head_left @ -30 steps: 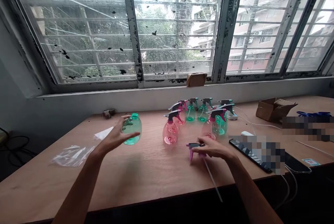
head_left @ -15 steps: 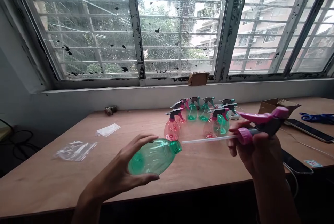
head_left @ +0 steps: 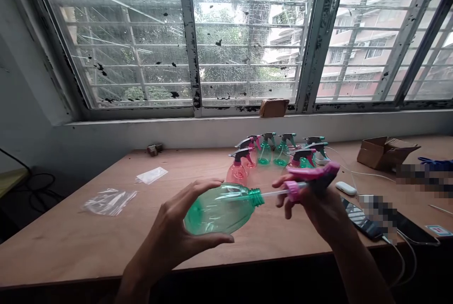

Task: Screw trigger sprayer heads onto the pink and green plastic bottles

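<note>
Tilted on its side above the table, a clear green bottle [head_left: 222,209] is gripped by my left hand [head_left: 177,226], thumb below and fingers over the top. Its threaded neck points right. My right hand [head_left: 318,207] is closed around a pink and black spray nozzle [head_left: 313,181]. The nozzle's thin white dip tube [head_left: 274,193] runs through the neck, its end inside the bottle. A gap separates the pink collar from the bottle's mouth. Behind my hands stand several assembled spray bottles, among them a red spray bottle [head_left: 238,169] and a green spray bottle [head_left: 282,152].
On the wooden table [head_left: 116,242], a plastic bag [head_left: 109,201] and a white packet [head_left: 152,175] lie left. To the right are an open cardboard box [head_left: 384,153], a phone [head_left: 364,221] with cables, and a white case [head_left: 346,188]. A window sill runs behind.
My right hand has moved left with the spray nozzle, and its dip tube has gone from outside the bottle to inside through the neck. The view has shifted slightly.
</note>
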`<state>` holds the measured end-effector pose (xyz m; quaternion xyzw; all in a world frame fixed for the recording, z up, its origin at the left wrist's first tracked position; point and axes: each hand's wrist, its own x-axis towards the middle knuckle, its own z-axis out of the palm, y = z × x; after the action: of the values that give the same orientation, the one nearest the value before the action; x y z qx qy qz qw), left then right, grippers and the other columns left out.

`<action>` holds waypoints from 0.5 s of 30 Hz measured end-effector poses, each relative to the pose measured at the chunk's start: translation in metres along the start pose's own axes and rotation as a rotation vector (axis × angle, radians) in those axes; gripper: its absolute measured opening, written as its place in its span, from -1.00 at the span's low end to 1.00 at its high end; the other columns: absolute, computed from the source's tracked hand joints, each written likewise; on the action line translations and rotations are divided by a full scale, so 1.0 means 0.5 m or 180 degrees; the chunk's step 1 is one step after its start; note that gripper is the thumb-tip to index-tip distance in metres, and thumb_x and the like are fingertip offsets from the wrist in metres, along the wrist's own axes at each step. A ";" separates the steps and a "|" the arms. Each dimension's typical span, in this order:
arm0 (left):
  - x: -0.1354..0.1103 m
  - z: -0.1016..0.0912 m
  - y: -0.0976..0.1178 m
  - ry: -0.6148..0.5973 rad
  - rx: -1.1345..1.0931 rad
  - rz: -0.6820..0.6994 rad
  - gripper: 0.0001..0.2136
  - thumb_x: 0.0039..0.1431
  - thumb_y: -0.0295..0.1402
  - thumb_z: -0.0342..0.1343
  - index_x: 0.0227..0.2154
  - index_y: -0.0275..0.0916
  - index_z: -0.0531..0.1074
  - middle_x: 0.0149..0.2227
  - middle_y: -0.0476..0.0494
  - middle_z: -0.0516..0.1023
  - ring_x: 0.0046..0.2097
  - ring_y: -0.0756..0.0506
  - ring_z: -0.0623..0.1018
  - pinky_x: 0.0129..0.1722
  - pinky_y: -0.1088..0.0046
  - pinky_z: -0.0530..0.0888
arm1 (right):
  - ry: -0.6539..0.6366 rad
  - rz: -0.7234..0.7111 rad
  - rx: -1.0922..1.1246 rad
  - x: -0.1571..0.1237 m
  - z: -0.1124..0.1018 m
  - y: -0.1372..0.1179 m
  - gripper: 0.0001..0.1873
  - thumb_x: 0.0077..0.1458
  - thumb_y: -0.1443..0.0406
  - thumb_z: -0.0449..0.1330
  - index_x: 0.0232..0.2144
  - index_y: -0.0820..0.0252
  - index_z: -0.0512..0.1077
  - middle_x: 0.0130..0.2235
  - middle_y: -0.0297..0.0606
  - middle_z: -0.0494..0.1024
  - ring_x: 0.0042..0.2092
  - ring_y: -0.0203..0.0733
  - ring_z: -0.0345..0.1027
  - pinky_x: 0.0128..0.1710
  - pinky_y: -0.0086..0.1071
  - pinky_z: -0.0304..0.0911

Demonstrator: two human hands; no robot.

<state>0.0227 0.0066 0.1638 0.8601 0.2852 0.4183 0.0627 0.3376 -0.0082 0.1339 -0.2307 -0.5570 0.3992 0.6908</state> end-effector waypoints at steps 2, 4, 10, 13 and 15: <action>0.006 0.013 0.013 0.0074 0.0094 0.0189 -0.31 0.30 -0.02 0.49 0.40 0.13 0.36 0.33 -0.16 0.62 0.32 -0.30 0.62 0.33 0.16 0.56 | -0.0274 0.0154 -0.0007 0.001 0.005 0.021 -0.75 0.28 0.10 0.57 -0.12 0.10 0.74 -0.29 -0.22 0.76 -0.43 -0.21 0.60 -0.48 -0.40 0.54; 0.008 0.020 0.021 0.0095 0.0226 0.0268 -0.35 0.36 -0.05 0.44 0.42 0.10 0.35 0.43 -0.22 0.49 0.40 -0.32 0.54 0.38 0.10 0.53 | -0.0395 0.0335 0.0037 0.000 0.009 0.036 -0.77 0.29 0.14 0.57 -0.11 0.09 0.72 -0.48 -0.37 0.67 -0.51 -0.28 0.47 -0.48 -0.44 0.45; -0.004 0.017 0.024 0.0143 0.0237 0.0184 -0.28 0.37 -0.07 0.44 0.48 0.13 0.28 0.58 -0.22 0.17 0.50 -0.33 0.41 0.43 0.08 0.51 | -0.0586 0.0401 -0.0059 -0.011 0.007 0.040 -0.66 0.36 0.05 0.50 0.01 0.14 0.72 -0.49 -0.31 0.65 -0.49 -0.27 0.38 -0.51 -0.45 0.28; -0.004 0.018 0.026 0.0351 0.0142 0.0072 -0.08 0.25 0.01 0.51 0.54 0.08 0.14 0.59 -0.30 0.18 0.56 -0.39 0.32 0.47 -0.02 0.46 | -0.0658 0.0416 -0.0090 -0.012 0.001 0.035 -0.68 0.35 0.04 0.50 -0.05 0.15 0.74 -0.49 -0.34 0.60 -0.48 -0.29 0.37 -0.48 -0.45 0.29; -0.003 0.021 0.028 0.0426 0.0080 0.0054 -0.09 0.22 0.05 0.52 0.50 0.04 0.18 0.59 -0.34 0.19 0.57 -0.41 0.31 0.46 -0.04 0.46 | -0.0745 0.0431 0.0001 -0.011 0.001 0.033 -0.67 0.37 0.02 0.48 -0.06 0.14 0.74 -0.49 -0.36 0.56 -0.49 -0.28 0.36 -0.47 -0.43 0.30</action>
<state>0.0362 -0.0043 0.1610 0.8333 0.2866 0.4718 0.0291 0.3321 -0.0030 0.1182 -0.2195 -0.6169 0.4692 0.5925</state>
